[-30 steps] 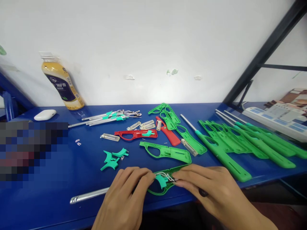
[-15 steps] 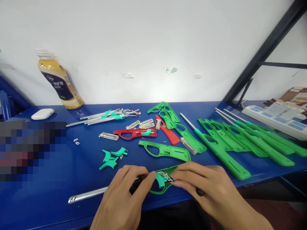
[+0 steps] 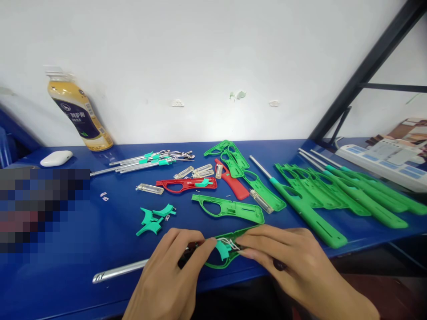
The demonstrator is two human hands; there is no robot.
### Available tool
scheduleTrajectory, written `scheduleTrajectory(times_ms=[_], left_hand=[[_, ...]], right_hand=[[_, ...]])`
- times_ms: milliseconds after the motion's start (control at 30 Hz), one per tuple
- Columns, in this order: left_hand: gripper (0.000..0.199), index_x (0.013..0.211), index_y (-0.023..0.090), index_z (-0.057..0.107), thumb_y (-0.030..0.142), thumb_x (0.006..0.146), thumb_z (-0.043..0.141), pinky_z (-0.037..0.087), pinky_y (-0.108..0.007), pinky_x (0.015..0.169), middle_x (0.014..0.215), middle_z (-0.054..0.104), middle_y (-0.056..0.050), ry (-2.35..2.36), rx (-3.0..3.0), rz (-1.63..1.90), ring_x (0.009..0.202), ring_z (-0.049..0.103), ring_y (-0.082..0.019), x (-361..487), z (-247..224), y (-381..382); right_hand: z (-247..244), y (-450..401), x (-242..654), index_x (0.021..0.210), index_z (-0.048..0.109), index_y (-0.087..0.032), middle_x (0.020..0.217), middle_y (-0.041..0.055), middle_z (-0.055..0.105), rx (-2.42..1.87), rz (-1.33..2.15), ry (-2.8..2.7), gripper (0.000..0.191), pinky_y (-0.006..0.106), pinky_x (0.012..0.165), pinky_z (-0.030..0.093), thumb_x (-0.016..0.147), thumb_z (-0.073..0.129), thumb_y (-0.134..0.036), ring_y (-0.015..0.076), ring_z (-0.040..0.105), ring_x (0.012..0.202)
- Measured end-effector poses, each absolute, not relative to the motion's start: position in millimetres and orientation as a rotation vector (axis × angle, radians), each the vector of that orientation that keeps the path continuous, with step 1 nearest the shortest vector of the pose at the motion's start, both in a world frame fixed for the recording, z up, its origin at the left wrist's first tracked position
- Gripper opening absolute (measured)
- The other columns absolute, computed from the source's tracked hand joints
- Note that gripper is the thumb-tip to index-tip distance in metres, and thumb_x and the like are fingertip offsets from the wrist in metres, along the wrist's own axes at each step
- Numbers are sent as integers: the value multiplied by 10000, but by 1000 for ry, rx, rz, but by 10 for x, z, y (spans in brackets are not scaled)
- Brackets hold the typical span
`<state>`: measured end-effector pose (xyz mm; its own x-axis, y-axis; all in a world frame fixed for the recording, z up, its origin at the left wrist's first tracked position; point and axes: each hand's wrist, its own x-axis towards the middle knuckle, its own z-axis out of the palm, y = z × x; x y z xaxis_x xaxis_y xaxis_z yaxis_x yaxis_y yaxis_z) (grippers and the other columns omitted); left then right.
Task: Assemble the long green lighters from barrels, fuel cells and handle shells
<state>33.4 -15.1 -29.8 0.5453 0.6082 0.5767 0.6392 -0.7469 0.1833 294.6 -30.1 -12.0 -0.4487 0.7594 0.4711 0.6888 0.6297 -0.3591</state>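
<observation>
At the table's front edge lies a green lighter half shell [image 3: 218, 266], its inner side up. A teal trigger [image 3: 223, 250] and white wires [image 3: 230, 242] sit in it. My left hand [image 3: 170, 271] is closed around the front end, where a metal tube [image 3: 120, 270] sticks out to the left; something black shows between its fingers. My right hand [image 3: 287, 258] pinches the shell's handle part beside the wires, its fingertips covering what lies there. A dark rounded end shows under the right fingers; I cannot make out what it belongs to.
Loose teal triggers [image 3: 150, 226], another green half shell [image 3: 233, 210], red shells [image 3: 187, 184] and clear fuel tanks [image 3: 150, 189] lie beyond my hands. Metal tubes with wires [image 3: 140, 164] are behind. Green lighters [image 3: 310, 213] lie right; a bottle [image 3: 80, 115] stands back left.
The view has shifted slightly. Both hands stay on the green half shell, with the right fingertips moved only a little at the wires.
</observation>
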Motion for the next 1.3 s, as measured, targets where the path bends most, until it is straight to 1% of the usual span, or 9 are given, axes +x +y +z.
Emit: scheduleTrajectory(times_ms=[100,200,367,533,667,800,1000,1167,1300], left_hand=[[426,1270,205,642,-52,977,469,524,-264,880,1128,609,-46,-1118,-2704,-1020,1000,577,-148,343,-305,-150],[409,1270,202,639,-39,986,470,514,-271,886,1125,606,-47,-1109,-2712,-1022,996,572,-151,341,-315,-144],[422,1279,207,642,-39,982,471,515,-271,906,1134,614,-53,-1105,-2711,-1000,1017,583,-153,315,-330,-150],[426,1269,207,647,-38,980,452,529,-284,880,1112,628,-60,-1121,-2702,-1022,989,597,-159,324,-334,-164],[427,1261,207,653,-40,973,458,533,-280,881,1107,633,-56,-1111,-2692,-1027,987,607,-157,346,-343,-141],[433,1272,217,651,-33,977,457,545,-282,886,1113,641,-57,-1123,-2704,-1029,993,615,-162,333,-333,-142],[433,1263,218,659,-29,977,449,541,-279,925,1122,641,-54,-1125,-2724,-1023,998,620,-151,308,-341,-157],[434,1271,225,655,-24,981,447,554,-275,896,1112,652,-49,-1139,-2704,-1051,986,635,-151,314,-377,-157],[406,1238,222,660,-24,988,457,547,-278,914,1112,648,-51,-1156,-2711,-1062,990,632,-149,319,-351,-177]], right_hand=[[-98,-276,2997,1345,601,-318,1186,-41,764,-1134,74,-2279,348,231,782,559,1061,505,-141,103,769,921],[-60,-206,3047,1370,587,-360,1289,-41,714,-1171,22,-2398,462,247,702,509,1034,476,-63,109,754,944],[30,-28,3026,1272,647,-384,1248,-77,719,-1123,-1,-2604,332,281,647,409,1068,508,-162,89,710,776],[54,47,2950,1190,701,-267,1032,-37,754,-922,-240,-2624,287,280,588,391,1085,457,-160,79,625,619],[54,32,2922,1161,700,-203,996,-12,748,-859,-374,-2630,277,297,560,407,1058,462,-106,98,635,632],[64,47,2935,1162,698,-208,1001,-11,748,-861,-352,-2650,288,284,572,407,1053,463,-83,89,639,636],[92,99,2968,1221,680,-311,1054,-61,752,-921,-87,-2673,240,277,606,387,1109,469,-335,70,670,698],[77,111,2895,1147,686,-223,984,-22,746,-853,-343,-2707,273,295,566,325,1073,450,-108,80,608,653],[67,104,2845,1127,692,-203,875,-29,730,-794,-484,-2661,269,320,515,282,1056,453,-105,94,476,518]])
